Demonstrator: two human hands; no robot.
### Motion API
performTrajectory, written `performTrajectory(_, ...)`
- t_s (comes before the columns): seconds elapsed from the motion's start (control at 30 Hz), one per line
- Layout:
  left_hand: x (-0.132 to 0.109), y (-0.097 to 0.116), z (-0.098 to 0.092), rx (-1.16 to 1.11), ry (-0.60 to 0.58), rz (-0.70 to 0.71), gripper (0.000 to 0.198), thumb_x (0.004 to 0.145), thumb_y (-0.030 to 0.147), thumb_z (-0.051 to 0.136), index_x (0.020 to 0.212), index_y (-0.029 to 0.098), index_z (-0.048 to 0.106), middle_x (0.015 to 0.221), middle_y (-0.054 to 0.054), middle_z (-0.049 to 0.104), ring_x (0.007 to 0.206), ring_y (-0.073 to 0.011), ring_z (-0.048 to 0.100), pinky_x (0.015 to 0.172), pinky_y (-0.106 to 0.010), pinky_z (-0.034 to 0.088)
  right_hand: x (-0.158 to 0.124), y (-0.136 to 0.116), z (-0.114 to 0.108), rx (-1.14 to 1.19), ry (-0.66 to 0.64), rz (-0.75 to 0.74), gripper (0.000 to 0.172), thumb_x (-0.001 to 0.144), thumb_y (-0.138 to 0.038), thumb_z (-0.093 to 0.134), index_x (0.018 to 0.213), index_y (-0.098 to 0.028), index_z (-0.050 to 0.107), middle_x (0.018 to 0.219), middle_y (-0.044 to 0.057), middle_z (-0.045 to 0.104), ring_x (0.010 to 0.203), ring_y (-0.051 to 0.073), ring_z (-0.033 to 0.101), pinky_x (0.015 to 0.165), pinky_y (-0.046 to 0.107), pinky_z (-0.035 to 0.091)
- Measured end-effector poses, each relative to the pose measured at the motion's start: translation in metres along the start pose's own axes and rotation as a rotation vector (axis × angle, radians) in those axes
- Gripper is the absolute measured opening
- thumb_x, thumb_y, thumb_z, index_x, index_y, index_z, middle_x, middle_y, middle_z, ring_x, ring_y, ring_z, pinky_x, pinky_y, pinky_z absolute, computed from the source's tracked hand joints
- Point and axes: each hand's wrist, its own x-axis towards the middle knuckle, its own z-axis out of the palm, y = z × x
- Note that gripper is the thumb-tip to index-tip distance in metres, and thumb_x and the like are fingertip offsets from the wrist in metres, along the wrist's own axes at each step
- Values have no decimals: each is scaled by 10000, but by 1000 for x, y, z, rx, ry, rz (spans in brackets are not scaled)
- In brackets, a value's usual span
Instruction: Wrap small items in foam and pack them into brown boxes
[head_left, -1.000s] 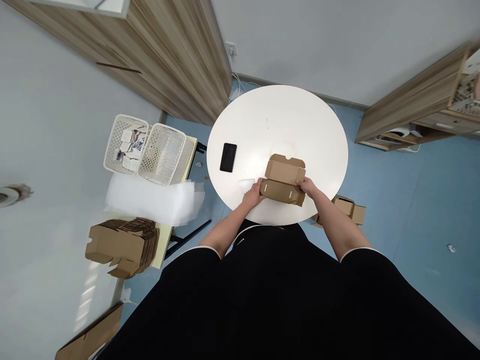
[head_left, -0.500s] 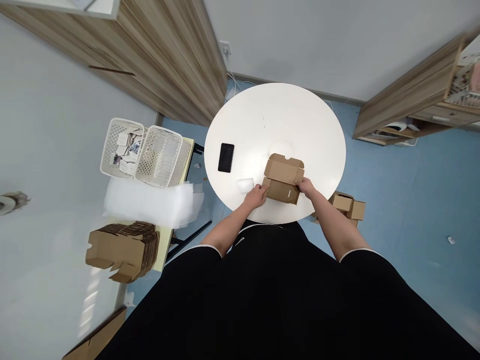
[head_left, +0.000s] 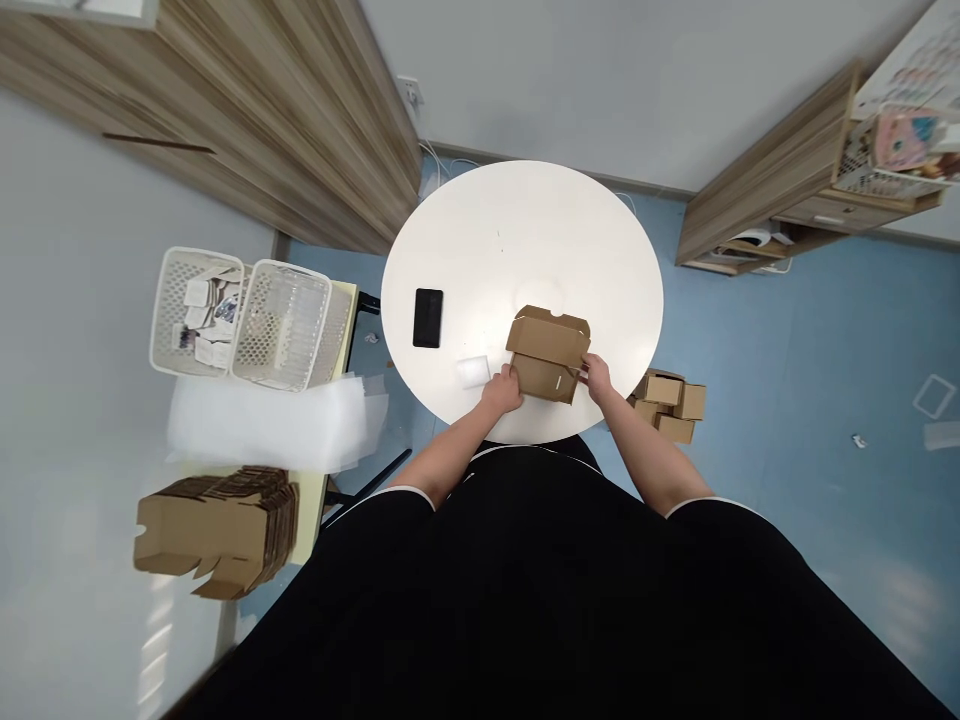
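A brown cardboard box [head_left: 549,342] lies at the near side of the round white table [head_left: 450,235], its lid flap laid back away from me. At its left side my left hand [head_left: 504,390] is closed on the cardboard edge. My right hand [head_left: 598,377] grips the right side, thumb and fingers at the side flap. A small white slit or mark shows on the box floor. Left of the box is a small white wrapped packet [head_left: 473,372], close to my left hand. Farther left lies a black tablet-like device [head_left: 427,318].
On a side table at left are two white baskets [head_left: 251,330], white foam sheets [head_left: 262,420] and a stack of flat cardboard boxes [head_left: 217,525]. Folded boxes [head_left: 675,400] sit right of the round table, near the floor. Wooden cabinets [head_left: 300,120] stand behind.
The box's left side flap, spread outward before, now stands folded up at the side. My right hand has shifted lower along the right side. The whole view has shifted a little.
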Motion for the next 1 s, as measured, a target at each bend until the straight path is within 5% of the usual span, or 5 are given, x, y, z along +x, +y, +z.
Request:
performTrajectory(0.2, 1, 3, -3, 8, -14, -26, 649, 900, 317, 585, 1492, 137, 391, 1419, -212, 440, 1137, -346, 630, 848, -420, 551, -25, 33, -5, -25, -12, 210, 456, 822, -327, 590, 1271, -247, 589, 1006, 39, 710, 810, 146, 673, 690, 248, 533)
performTrajectory(0.37, 1, 4, -3, 18, -18, -32, 631, 926, 352, 567, 1488, 127, 392, 1402, -221, 448, 1147, -354, 630, 849, -428, 548, -34, 44, 1, -121, -34, 109, 424, 812, -439, 682, 1189, -253, 628, 1024, 37, 728, 834, 161, 665, 688, 257, 515)
performTrajectory(0.5, 0, 5, -3, 15, -15, -36, 631, 931, 356, 565, 1492, 125, 389, 1394, -225, 454, 1145, -354, 633, 855, -429, 544, -37, 42, 11, -247, -85, 36, 388, 834, -437, 716, 1154, -236, 632, 1039, 54, 728, 835, 186, 647, 689, 280, 518)
performTrajectory(0.8, 1, 3, 4, 0, -7, -31, 634, 927, 345, 591, 1487, 119, 398, 1404, -225, 444, 1151, -356, 626, 875, -424, 529, -35, 22, 40, -935, 12, 10, 273, 966, -406, 576, 1149, -206, 610, 1137, 151, 714, 1033, 293, 683, 792, 344, 516)
performTrajectory(1.0, -1, 2, 6, -24, 13, -28, 649, 920, 310, 593, 1509, 122, 395, 1391, -218, 454, 1131, -345, 621, 862, -419, 530, -35, 19, 53, -1034, 30, 23, 253, 1012, -299, 458, 1146, -165, 625, 1142, 203, 699, 1041, 313, 691, 810, 376, 515)
